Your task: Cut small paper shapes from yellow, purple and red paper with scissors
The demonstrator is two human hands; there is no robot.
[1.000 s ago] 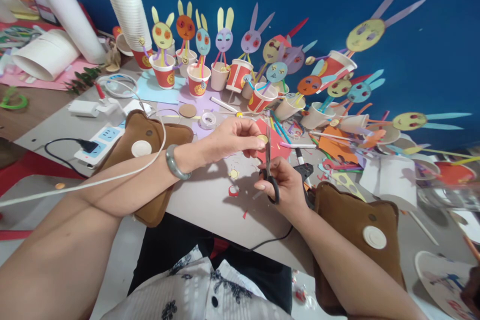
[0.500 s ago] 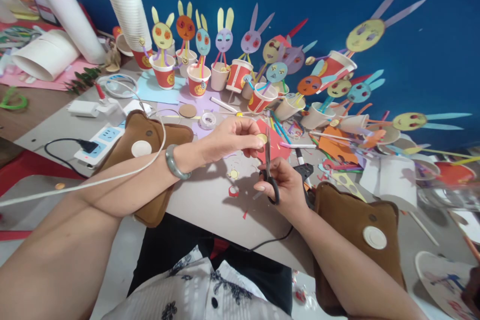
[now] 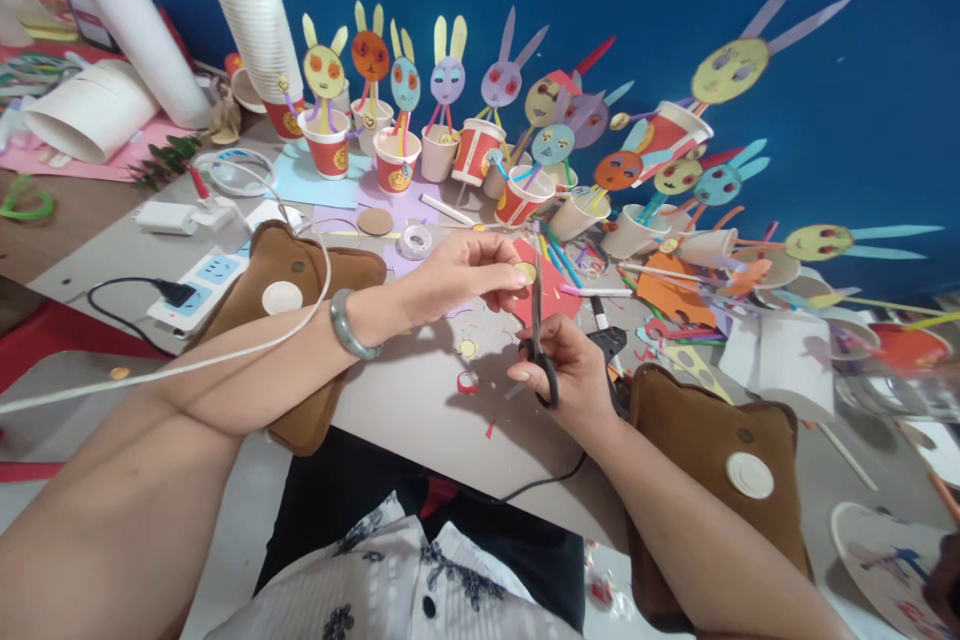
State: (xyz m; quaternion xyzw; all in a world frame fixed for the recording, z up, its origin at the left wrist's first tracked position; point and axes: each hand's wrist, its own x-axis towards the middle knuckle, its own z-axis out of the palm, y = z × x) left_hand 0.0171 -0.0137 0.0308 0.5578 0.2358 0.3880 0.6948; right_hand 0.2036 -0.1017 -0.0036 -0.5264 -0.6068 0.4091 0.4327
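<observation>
Between thumb and fingertips, my left hand (image 3: 480,272) pinches a small round yellow paper piece (image 3: 528,272). My right hand (image 3: 570,370) is wrapped round the black handles of a pair of scissors (image 3: 537,320). Their blades point up and away, right beside the paper's edge; they look nearly closed. Below my hands a small yellow paper disc (image 3: 468,347) lies on the table, with a red-and-white scrap (image 3: 466,382) nearer to me. Under the blades is a sheet of red paper (image 3: 551,285). A roll of clear tape (image 3: 415,241) sits beyond my left hand.
Paper cups with rabbit-faced figures, such as a red cup (image 3: 328,148), line the back by the blue wall. Brown cushion-like pouches (image 3: 307,360) lie either side. A white cable (image 3: 187,375) crosses my left forearm near a power strip (image 3: 199,290). A black glue gun (image 3: 611,345) lies right.
The yellow paper piece has turned slightly in my left fingers and shifted a little to the right. The scissor blades look closer together. Both arms have hardly moved.
</observation>
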